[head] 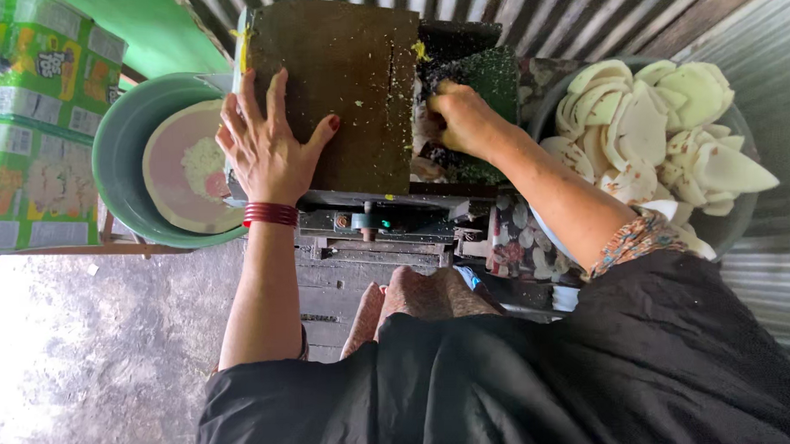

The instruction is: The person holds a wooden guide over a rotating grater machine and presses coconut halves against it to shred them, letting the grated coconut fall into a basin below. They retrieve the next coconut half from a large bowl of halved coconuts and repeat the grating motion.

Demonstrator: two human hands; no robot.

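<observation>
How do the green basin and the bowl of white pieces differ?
The green basin sits by the left hand and holds a pink plate with a small pale heap; the bowl beside the right hand is piled high with white pieces. Both are round.

green basin (pixel 117 162) — left | printed cartons (pixel 33 121) | corrugated metal wall (pixel 757 52)

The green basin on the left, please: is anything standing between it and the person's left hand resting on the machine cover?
Nothing visible does. The left hand lies flat on the brown cover, and the green basin sits right beside the machine's left edge, open at the top, with only a round pale tray inside it.
</observation>
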